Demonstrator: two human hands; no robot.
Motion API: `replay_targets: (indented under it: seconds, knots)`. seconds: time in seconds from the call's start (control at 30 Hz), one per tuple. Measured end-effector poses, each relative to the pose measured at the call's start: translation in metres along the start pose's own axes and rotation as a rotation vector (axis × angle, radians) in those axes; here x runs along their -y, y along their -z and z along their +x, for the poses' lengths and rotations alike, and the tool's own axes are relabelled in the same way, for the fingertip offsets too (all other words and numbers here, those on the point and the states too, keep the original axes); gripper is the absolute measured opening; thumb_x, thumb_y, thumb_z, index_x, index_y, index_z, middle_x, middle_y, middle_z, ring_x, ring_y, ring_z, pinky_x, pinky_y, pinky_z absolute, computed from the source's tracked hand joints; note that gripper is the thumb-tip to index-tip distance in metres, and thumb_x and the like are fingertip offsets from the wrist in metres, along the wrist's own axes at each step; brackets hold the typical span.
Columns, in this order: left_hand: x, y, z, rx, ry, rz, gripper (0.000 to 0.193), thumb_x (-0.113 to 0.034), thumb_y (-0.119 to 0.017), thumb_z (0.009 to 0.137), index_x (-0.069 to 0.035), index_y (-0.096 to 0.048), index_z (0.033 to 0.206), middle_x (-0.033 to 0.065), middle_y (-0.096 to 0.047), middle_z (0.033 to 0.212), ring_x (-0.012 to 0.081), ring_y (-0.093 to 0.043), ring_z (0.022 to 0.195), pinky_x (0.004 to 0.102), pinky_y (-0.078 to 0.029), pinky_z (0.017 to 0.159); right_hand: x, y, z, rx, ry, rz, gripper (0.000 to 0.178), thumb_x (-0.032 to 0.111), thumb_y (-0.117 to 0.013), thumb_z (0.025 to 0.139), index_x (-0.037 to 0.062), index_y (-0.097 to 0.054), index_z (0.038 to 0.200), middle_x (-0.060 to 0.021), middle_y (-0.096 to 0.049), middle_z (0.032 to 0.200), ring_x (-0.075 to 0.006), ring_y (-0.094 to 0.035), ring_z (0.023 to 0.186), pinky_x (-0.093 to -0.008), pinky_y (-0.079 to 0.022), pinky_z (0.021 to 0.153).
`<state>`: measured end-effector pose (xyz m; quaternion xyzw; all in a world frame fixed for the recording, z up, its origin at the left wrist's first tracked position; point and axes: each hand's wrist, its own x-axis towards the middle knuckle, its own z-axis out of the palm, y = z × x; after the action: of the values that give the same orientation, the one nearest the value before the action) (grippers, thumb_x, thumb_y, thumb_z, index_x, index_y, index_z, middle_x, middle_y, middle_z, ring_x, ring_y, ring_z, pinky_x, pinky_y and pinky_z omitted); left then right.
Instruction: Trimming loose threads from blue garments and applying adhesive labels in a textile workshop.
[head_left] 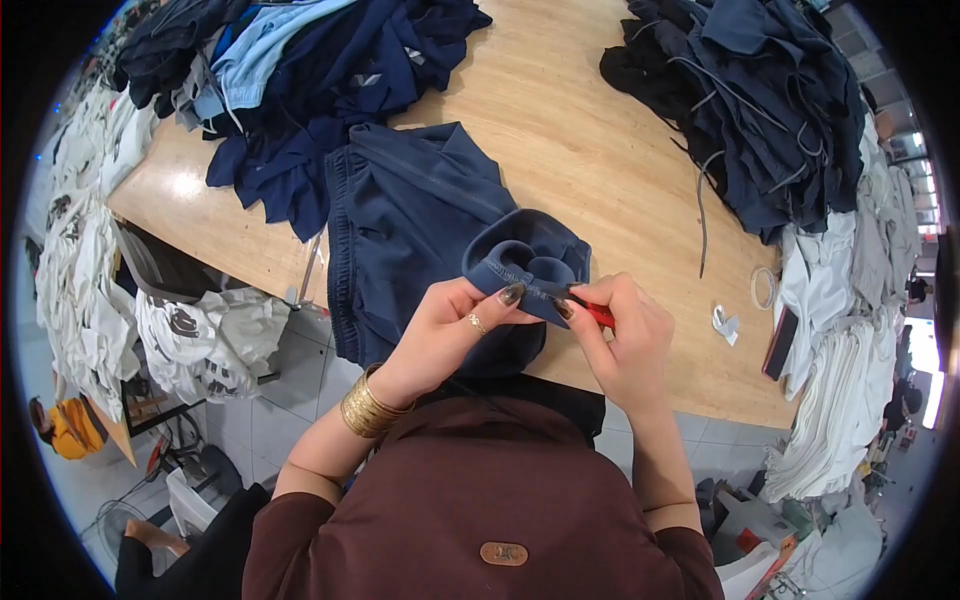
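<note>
A pair of dark blue shorts (pixel 405 225) with a gathered elastic waistband lies across the table's near edge. My left hand (pixel 450 325) pinches the hem of one leg between thumb and fingers, and the cloth there curls up into loops. Close beside it, my right hand (pixel 635 335) is closed around a small red tool (pixel 601 314). Only part of the red handle shows; its tip is hidden, so its exact kind is unclear. The thumb of that hand rests at the hem, near my left thumb.
Navy and light blue garments (pixel 350 85) are heaped at the far left of the wooden table (pixel 560 110). Dark drawstring garments (pixel 760 120) pile up at the far right. A phone-like dark slab (pixel 780 342), a white scrap (pixel 724 324) and stacked white cloth (pixel 830 410) lie right.
</note>
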<state>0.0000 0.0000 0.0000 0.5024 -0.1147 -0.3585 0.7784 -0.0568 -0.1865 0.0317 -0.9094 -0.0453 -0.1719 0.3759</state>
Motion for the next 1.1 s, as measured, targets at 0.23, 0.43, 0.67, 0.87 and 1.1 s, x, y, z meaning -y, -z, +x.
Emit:
replay_targets:
  seconds: [0.23, 0.43, 0.67, 0.87, 1.1]
  knots:
    - [0.001, -0.001, -0.001, -0.009, -0.019, -0.018, 0.028, -0.014, -0.046, 0.097, 0.008, -0.057, 0.112, 0.0146, -0.062, 0.111, 0.023, -0.062, 0.101, 0.0355, -0.047, 0.094, -0.004, -0.002, -0.004, -0.043, -0.072, 0.052, 0.019, 0.011, -0.072, 0.075, 0.0042, -0.059, 0.087, -0.0078, -0.061, 0.075, -0.0219, -0.06, 0.063, -0.0288, -0.046, 0.055]
    - [0.005, 0.004, -0.001, -0.021, 0.044, -0.202, 0.032, -0.018, -0.046, 0.097, 0.008, -0.056, 0.112, 0.0152, -0.063, 0.11, 0.0219, -0.063, 0.1, 0.033, -0.047, 0.092, -0.002, -0.018, -0.001, -0.077, 0.037, 0.158, 0.032, 0.012, -0.078, 0.067, 0.0067, -0.063, 0.094, -0.0085, -0.058, 0.096, -0.0218, -0.059, 0.064, -0.0291, -0.048, 0.058]
    - [-0.008, 0.012, 0.004, -0.043, -0.112, 0.052, 0.029, -0.016, -0.055, 0.092, 0.003, -0.055, 0.114, 0.0135, -0.064, 0.104, 0.0225, -0.064, 0.09, 0.0299, -0.047, 0.09, -0.016, -0.016, -0.006, -0.027, -0.216, 0.409, 0.016, -0.003, -0.066, 0.076, 0.0005, -0.063, 0.091, -0.0032, -0.059, 0.073, -0.0049, -0.05, 0.06, -0.0198, -0.041, 0.057]
    - [-0.031, 0.018, 0.04, 0.32, -0.281, 0.435, 0.033, -0.012, -0.065, 0.083, -0.001, -0.059, 0.114, 0.0076, -0.061, 0.107, 0.018, -0.053, 0.105, 0.0294, -0.037, 0.096, 0.001, 0.01, 0.017, 0.184, -0.44, 0.881, 0.008, 0.007, -0.061, 0.088, -0.0011, -0.063, 0.088, 0.0064, -0.053, 0.072, -0.0004, -0.043, 0.066, -0.0157, -0.034, 0.058]
    - [-0.052, 0.033, 0.052, 0.327, -0.212, 0.236, 0.012, -0.013, -0.058, 0.09, -0.002, -0.058, 0.086, -0.0058, -0.052, 0.081, 0.0007, -0.044, 0.074, 0.0163, -0.037, 0.067, -0.003, 0.021, 0.037, 0.027, -0.475, 1.026, 0.009, 0.009, -0.063, 0.086, 0.0002, -0.063, 0.085, 0.0054, -0.055, 0.072, -0.0019, -0.042, 0.065, -0.018, -0.031, 0.06]
